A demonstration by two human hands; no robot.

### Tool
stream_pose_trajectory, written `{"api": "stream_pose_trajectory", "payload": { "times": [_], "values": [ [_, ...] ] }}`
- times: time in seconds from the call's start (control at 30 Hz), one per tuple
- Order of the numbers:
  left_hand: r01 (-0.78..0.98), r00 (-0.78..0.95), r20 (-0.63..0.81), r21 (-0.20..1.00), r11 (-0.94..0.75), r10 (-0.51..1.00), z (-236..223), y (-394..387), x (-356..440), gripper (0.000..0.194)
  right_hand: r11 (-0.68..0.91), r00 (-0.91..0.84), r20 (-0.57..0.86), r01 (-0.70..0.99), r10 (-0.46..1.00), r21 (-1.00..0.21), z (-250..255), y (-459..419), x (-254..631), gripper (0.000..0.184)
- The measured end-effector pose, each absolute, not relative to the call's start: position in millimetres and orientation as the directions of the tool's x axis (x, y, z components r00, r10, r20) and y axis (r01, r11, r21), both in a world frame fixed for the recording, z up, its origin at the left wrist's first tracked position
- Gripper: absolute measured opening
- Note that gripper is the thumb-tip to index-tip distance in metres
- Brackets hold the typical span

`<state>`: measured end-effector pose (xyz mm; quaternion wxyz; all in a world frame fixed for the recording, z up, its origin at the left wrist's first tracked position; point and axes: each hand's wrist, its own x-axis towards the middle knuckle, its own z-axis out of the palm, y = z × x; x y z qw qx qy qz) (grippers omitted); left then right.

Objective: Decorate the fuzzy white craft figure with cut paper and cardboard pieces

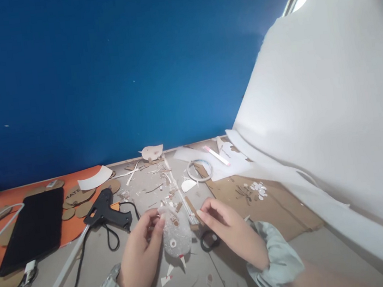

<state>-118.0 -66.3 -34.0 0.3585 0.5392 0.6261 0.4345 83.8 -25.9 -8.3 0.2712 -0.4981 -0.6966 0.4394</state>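
A white, sparkly bird-shaped cutout (175,236) with a round eye and a small red-and-white beak hangs over the table, its beak end toward me. My left hand (144,247) pinches its left edge between thumb and fingers. A small brown patch shows on the cutout's upper part. To its right, my right hand (228,229) has thumb and index finger closed at a narrow cardboard strip (193,208). Beneath the right fingers lie scissors (208,241), showing black handle loops; the rest is hidden. White and red paper scraps (166,278) lie below the beak.
A black glue gun (107,212) with its cord lies left, near a black tablet (32,228) and cardboard discs on an orange sheet (73,179). Behind are another bird cutout (152,152), a tape roll (199,171) and a pink-and-white marker (217,155). Cardboard (283,206) lies right.
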Motion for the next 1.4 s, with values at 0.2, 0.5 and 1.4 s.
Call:
{"api": "stream_pose_trajectory", "payload": {
  "times": [0.2,0.5,1.4],
  "values": [
    [0.339,-0.123,-0.001,0.94,0.043,0.992,-34.2,-66.6,-117.3,0.026,0.121,-0.389,-0.075,0.455,0.918,-0.882,-9.6,-28.6,83.1,0.026],
    [0.338,-0.113,0.005,0.941,0.034,0.994,-37.5,-66.4,-117.9,0.024,0.19,-0.416,-0.019,0.456,0.909,-0.869,-12.4,-29.4,81.2,0.024],
    [0.095,0.013,-0.12,0.988,0.119,0.993,-32.5,-72.5,-112.6,0.027,0.281,-0.522,0.017,0.431,0.853,-0.858,-11.3,-31.2,84.1,0.034]
  ]
}}
